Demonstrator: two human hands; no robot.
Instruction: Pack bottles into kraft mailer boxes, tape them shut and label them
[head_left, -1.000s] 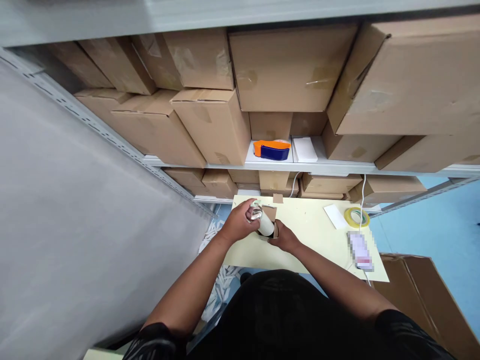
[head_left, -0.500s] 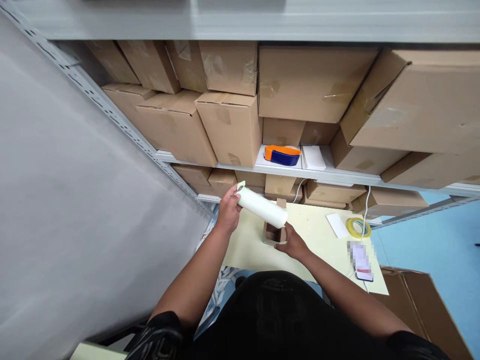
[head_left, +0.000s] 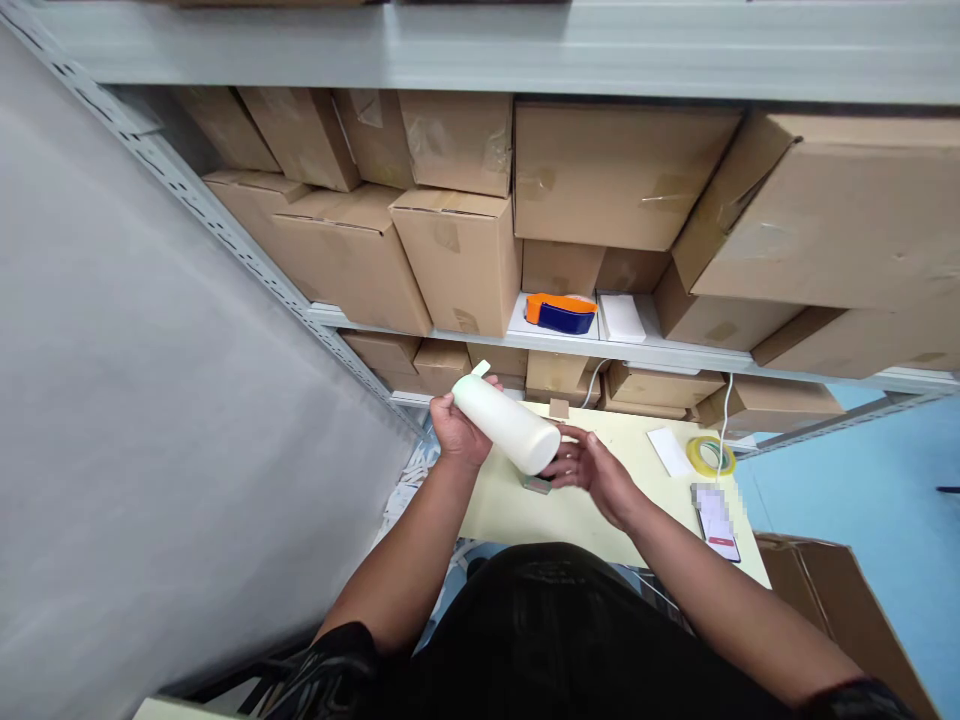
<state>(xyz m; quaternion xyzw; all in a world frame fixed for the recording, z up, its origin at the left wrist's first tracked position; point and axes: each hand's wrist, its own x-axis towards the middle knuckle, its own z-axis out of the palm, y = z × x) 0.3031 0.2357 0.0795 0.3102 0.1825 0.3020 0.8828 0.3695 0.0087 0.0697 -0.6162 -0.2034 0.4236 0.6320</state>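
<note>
A white bottle point(head_left: 508, 425) with a pale green cap and a small loop is tilted above the table, its base toward the lower right. My left hand point(head_left: 459, 432) is wrapped round its cap end. Close to the base, my right hand point(head_left: 596, 475) has its fingers apart; whether the fingertips touch the bottle I cannot tell. Beneath the bottle stands a small cardboard box point(head_left: 538, 485), mostly hidden by the bottle and my right hand, with one raised flap showing behind.
The pale yellow table point(head_left: 495, 510) holds a white card point(head_left: 670, 452), a yellow tape roll point(head_left: 710, 457) and a phone point(head_left: 718, 525) with a white cable. Shelves full of cardboard boxes point(head_left: 457, 255) rise ahead, with an orange and blue tape dispenser point(head_left: 560, 313). An open carton point(head_left: 844, 600) stands at right.
The bottle has turned so its base faces me more and has come slightly nearer and left. My right hand has left the small box's side and its fingers have spread near the bottle.
</note>
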